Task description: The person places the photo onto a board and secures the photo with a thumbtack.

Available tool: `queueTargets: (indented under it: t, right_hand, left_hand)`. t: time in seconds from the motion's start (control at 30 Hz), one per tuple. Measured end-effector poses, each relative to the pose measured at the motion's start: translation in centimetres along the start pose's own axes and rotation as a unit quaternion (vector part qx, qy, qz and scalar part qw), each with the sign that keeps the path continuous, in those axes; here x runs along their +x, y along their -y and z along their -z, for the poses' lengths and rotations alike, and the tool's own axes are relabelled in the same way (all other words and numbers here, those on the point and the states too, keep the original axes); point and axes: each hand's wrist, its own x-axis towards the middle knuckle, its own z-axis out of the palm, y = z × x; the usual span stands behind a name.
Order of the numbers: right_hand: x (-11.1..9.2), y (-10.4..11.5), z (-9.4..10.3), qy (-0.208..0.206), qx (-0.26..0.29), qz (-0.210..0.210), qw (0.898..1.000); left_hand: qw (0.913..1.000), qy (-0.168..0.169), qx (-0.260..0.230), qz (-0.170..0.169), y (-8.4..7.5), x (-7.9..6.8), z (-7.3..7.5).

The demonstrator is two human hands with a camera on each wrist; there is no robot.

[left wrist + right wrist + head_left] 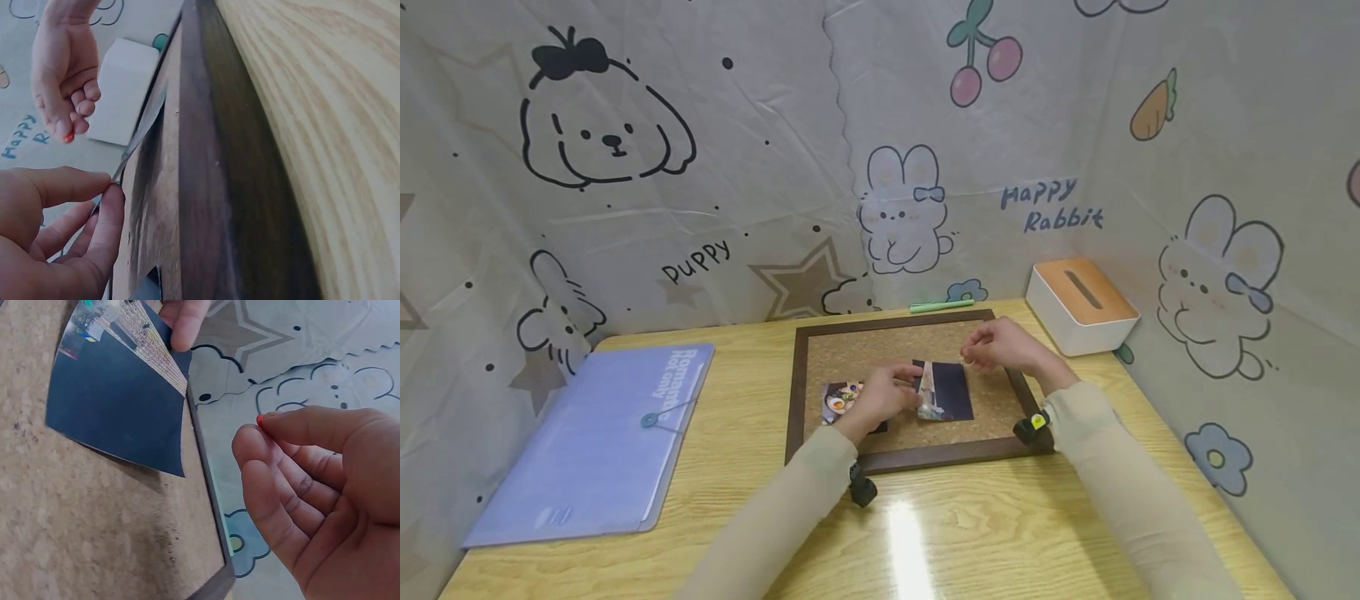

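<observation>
My left hand (887, 395) pinches the left edge of a photo (951, 392) between thumb and fingers. The photo shows a lit building against a dark sky, and in the right wrist view it bows up from the cork board (37, 506). Above the photo's right side, my right hand (1006, 343) pinches a small red push pin (260, 419) between thumb and index finger; only its red end shows. A second photo (837, 403), of food, lies on the board at the left, partly behind my left hand.
A dark wooden frame (925, 457) borders the board. At the left lies a translucent blue folder (602, 442) with a string closure. A green pen (942, 307) lies behind the board, and a white tissue box (1078, 325) with a wood-look lid stands at the back right.
</observation>
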Motion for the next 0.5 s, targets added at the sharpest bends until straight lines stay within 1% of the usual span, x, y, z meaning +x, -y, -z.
queueTargets:
  t: [0.07,0.17,0.27,0.4,0.5]
  right_hand:
    - [0.3,-0.2,-0.3,0.003,0.003,-0.008,1.0]
    - [0.9,-0.7,-0.7,0.012,0.005,-0.017,1.0]
    - [1.5,-1.3,-1.3,0.023,0.016,-0.019,0.999]
    - [2.2,-1.9,-2.2,0.042,0.019,-0.016,0.999]
    - [2.4,-2.2,-2.7,0.056,0.014,-0.021,0.998]
  left_hand:
    - [0.9999,-0.007,0.015,-0.004,0.1,0.2,-0.4]
    - [0.9991,-0.015,0.041,0.0,0.1,0.4,-0.8]
    - [0.9969,-0.016,0.077,-0.003,0.1,0.6,-1.1]
    - [0.9918,-0.015,0.124,-0.025,0.0,0.6,-1.4]
    - [0.9883,-0.016,0.146,-0.04,-0.1,0.6,-1.6]
